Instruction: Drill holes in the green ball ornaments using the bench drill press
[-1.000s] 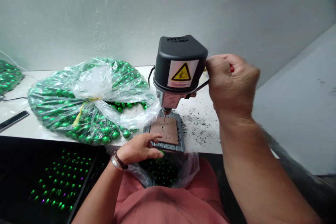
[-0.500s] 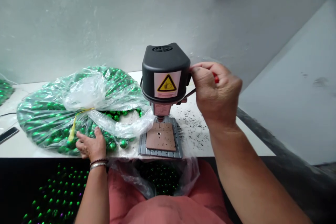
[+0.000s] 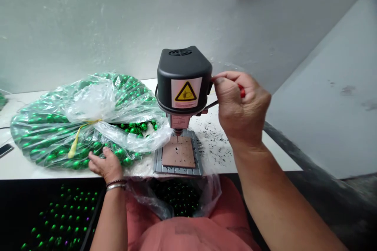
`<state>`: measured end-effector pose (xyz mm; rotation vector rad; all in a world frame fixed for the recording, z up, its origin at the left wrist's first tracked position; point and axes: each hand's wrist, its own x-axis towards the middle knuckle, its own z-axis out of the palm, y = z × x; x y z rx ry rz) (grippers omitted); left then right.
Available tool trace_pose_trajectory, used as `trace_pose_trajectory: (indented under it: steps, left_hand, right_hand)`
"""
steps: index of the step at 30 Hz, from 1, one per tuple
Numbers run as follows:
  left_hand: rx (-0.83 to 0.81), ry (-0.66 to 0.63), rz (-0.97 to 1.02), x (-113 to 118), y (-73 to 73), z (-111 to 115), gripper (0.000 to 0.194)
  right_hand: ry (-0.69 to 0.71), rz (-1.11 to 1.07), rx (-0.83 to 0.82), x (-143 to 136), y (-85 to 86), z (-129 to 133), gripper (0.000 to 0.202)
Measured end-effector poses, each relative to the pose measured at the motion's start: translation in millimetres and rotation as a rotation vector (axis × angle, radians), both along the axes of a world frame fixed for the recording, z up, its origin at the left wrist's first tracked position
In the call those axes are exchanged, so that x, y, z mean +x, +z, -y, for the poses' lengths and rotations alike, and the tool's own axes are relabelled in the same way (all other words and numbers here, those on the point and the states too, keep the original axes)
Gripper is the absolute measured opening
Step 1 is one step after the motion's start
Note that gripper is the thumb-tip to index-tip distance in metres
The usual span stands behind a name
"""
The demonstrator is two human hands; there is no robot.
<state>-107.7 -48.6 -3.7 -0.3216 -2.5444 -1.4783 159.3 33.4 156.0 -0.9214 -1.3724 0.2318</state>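
A small black drill press with a yellow warning triangle stands in front of me. My right hand is wrapped round its feed lever, and a bit of the red knob shows between the fingers. The thin drill bit points down over a brown board with a hole in it, on the grey base. My left hand, fingers apart, rests against green shiny balls at the mouth of a clear plastic bag. A yellow tie gathers that bag.
Dark shavings lie on the white table right of the drill. Below the edge, another plastic bag with green balls sits between my legs. More green balls are at lower left. A phone-like object lies far left.
My left hand has shifted slightly right, nearer the drill base, still among the balls. A loose ball by the bag's mouth no longer shows. My right hand stays on the lever.
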Motion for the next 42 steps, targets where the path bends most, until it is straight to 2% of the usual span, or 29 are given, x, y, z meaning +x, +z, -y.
trace_pose_trajectory:
  steps: [2, 4, 7, 9, 10, 11, 13, 15, 16, 17, 19, 22, 24, 25, 27, 31, 34, 39, 42]
  left_hand:
    - [0.043, -0.065, 0.095, 4.4, 0.9, -3.0, 0.060]
    - [0.035, -0.106, 0.054, 7.9, 9.3, -5.6, 0.059]
    - [-0.044, -0.081, -0.204, 15.4, 30.4, -6.9, 0.059]
    - [-0.065, -0.114, -0.409, 22.0, 44.2, -11.2, 0.050]
    - [-0.067, -0.194, -0.497, 24.9, 49.2, -15.6, 0.043]
    - [-0.077, -0.332, -0.564, 27.1, 52.3, -21.4, 0.037]
    - [-0.177, -0.701, -0.624, 28.4, 51.6, -34.4, 0.035]
    - [-0.419, -0.989, -0.602, 25.8, 42.6, -42.7, 0.037]
    - [-0.555, -1.053, -0.572, 23.9, 36.1, -43.3, 0.037]
    - [-0.664, -1.056, -0.538, 22.0, 29.2, -41.4, 0.037]
    - [-0.779, -0.968, -0.477, 19.3, 17.3, -32.9, 0.036]
    - [-0.739, -0.779, -0.444, 17.9, 11.5, -24.1, 0.035]
    - [-0.645, -0.729, -0.506, 15.9, 15.5, -29.9, 0.038]
    - [-0.611, -0.740, -0.554, 14.1, 18.7, -36.3, 0.040]
    - [-0.632, -0.843, -0.623, 9.7, 24.6, -52.6, 0.042]
    - [-0.929, -1.073, -0.552, 5.7, 27.3, -79.1, 0.046]
    - [-1.046, -1.055, -0.505, 7.9, 26.1, -83.6, 0.042]
    - [-0.994, -0.965, -0.495, 5.4, 33.8, -72.5, 0.041]
    - [-1.067, -1.020, -0.450, 3.5, 37.7, -67.7, 0.035]
  right_hand:
    - [-0.011, 0.000, 0.014, 0.0, -0.5, 0.6, 0.022]
    - [-0.025, 0.012, 0.030, 0.6, -1.3, 1.4, 0.022]
    - [-0.034, 0.036, 0.030, 2.0, -3.0, 2.3, 0.021]
    - [-0.035, 0.040, 0.035, 2.7, -3.9, 2.5, 0.020]
    - [-0.040, 0.040, 0.042, 2.9, -4.1, 2.6, 0.019]
    - [-0.043, 0.039, 0.050, 3.0, -4.2, 2.8, 0.019]
    - [-0.038, 0.036, 0.055, 3.1, -4.1, 3.5, 0.018]
    - [-0.018, 0.035, 0.050, 3.2, -3.9, 4.8, 0.020]
    - [-0.007, 0.034, 0.051, 3.2, -3.9, 5.5, 0.021]
    - [0.001, 0.033, 0.055, 3.2, -4.1, 6.1, 0.021]
    - [0.001, 0.029, 0.062, 3.1, -4.7, 6.9, 0.020]
    - [-0.016, 0.016, 0.057, 3.0, -6.2, 6.7, 0.018]
    - [-0.019, 0.013, 0.060, 3.2, -7.0, 6.1, 0.017]
    - [-0.017, 0.015, 0.061, 3.3, -7.2, 5.9, 0.017]
    - [-0.019, 0.028, 0.066, 3.6, -7.3, 5.9, 0.017]
    - [-0.008, 0.029, 0.069, 4.0, -6.9, 6.9, 0.019]
    - [-0.004, 0.019, 0.072, 4.1, -7.1, 7.8, 0.019]
    - [0.017, 0.016, 0.067, 3.7, -7.7, 8.8, 0.019]
    - [-0.004, 0.012, 0.090, 3.0, -7.4, 9.1, 0.018]
